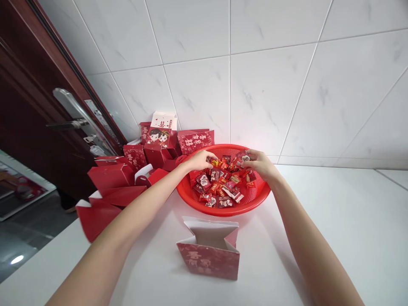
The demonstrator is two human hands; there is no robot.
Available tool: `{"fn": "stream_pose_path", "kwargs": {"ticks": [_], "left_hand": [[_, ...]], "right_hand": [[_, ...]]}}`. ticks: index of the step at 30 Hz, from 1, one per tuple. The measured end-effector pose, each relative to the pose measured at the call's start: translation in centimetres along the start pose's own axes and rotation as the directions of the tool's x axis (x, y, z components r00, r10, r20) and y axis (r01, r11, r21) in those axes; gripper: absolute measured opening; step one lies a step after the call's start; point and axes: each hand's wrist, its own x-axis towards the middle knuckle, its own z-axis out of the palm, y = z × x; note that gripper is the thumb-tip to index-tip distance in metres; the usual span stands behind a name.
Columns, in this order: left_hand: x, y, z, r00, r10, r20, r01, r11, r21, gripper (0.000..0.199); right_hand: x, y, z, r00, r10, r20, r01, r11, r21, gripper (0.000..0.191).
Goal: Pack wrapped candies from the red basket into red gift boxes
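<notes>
A round red plastic basket [223,211] holds several wrapped candies and small packets in red, dark red and white. My left hand [201,160] reaches over its back left part, fingers bent down at a yellow and red candy [216,163]; whether it grips anything is not clear. At the back right of the basket, my right hand [259,165] has its fingers closed on a dark red packet [241,158] with a pale print. In front of the basket stands an open red paper box [212,260], its mouth facing up, with no candy visible inside.
Several red boxes [111,176] stand and lie crowded on the white table [334,221] left of the basket. A tiled wall [270,85] rises behind. At the left is a dark door [28,85] with a metal handle.
</notes>
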Motion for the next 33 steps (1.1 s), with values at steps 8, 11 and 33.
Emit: {"fn": "stream_pose_path", "kwargs": {"ticks": [8, 11, 33], "left_hand": [[0.5, 0.5, 0.2, 0.985, 0.156, -0.072, -0.171, 0.907, -0.385, 0.041], [0.8, 0.2, 0.0, 0.996, 0.082, -0.035, -0.089, 0.928, -0.362, 0.042], [0.1, 3.1, 0.2, 0.922, -0.263, -0.285, 0.355, 0.869, 0.346, 0.06]], "right_hand": [[0.1, 0.2, -0.1, 0.999, -0.039, 0.006, 0.039, 0.999, 0.008, 0.033], [0.1, 0.3, -0.1, 0.999, -0.039, 0.001, 0.039, 0.999, 0.008, 0.032], [-0.3, -0.6, 0.2, 1.0, -0.002, -0.006, 0.002, 1.0, 0.015, 0.03]]}}
